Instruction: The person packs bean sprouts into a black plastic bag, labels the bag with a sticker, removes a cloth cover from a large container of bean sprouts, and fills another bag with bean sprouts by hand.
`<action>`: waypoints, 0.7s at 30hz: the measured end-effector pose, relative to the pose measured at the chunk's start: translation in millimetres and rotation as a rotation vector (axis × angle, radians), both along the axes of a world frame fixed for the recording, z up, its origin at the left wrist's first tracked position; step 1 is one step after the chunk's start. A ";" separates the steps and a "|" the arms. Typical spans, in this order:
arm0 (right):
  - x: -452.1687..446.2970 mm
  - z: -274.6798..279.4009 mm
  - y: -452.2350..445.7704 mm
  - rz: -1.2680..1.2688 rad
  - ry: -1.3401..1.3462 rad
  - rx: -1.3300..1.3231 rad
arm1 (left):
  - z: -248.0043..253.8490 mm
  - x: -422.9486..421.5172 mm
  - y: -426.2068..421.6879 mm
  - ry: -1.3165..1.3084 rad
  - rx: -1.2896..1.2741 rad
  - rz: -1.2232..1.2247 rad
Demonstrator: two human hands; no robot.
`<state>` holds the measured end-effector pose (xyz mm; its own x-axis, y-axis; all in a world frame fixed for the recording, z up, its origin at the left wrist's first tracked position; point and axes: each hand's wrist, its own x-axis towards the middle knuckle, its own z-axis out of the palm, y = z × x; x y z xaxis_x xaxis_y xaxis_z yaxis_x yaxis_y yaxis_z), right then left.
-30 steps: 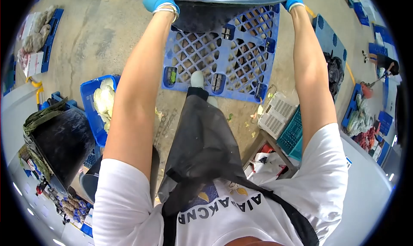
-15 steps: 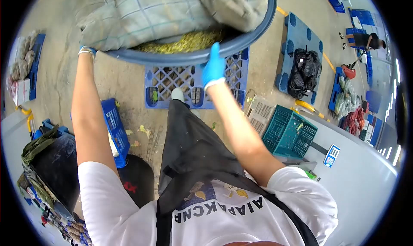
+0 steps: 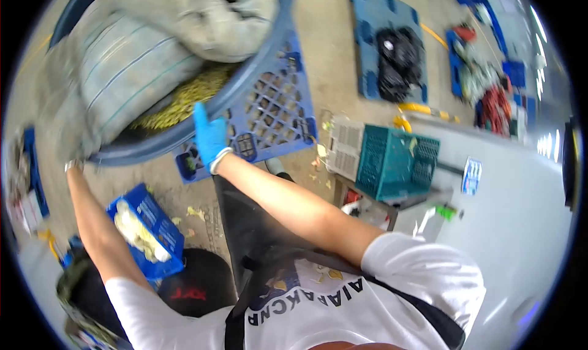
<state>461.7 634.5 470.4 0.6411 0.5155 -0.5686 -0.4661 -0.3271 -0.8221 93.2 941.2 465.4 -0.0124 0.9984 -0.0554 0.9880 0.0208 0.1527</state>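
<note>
A large round blue tub (image 3: pixel 153 151) is in front of me at the upper left, on a blue plastic pallet (image 3: pixel 269 105). A grey-green striped quilted cloth (image 3: pixel 131 74) covers most of its top. Between cloth and rim shows a heap of small yellow-green pieces (image 3: pixel 190 99), whose kind I cannot make out. My right hand (image 3: pixel 211 139), in a blue glove, grips the tub's near rim with the thumb over the edge. My left hand (image 3: pixel 75 165) is at the tub's left side, under the hanging cloth edge; its fingers are hidden.
A blue crate (image 3: pixel 165 237) with pale leafy stuff and a black round lid (image 3: pixel 196 282) stand near my left. To the right are a green crate (image 3: pixel 398 160), a grey crate (image 3: pixel 344 148) and a pallet (image 3: pixel 367 74) with black bags (image 3: pixel 398 62). Leaf scraps lie on the floor.
My view has turned, so the tub, pallet and both hands now appear further left. The right hand still holds the rim. The cloth now hides more of the left hand.
</note>
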 end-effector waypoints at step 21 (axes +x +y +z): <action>390.6 10.2 31.6 0.566 -0.580 0.027 | -3.0 400.9 -474.3 -2.009 0.212 0.941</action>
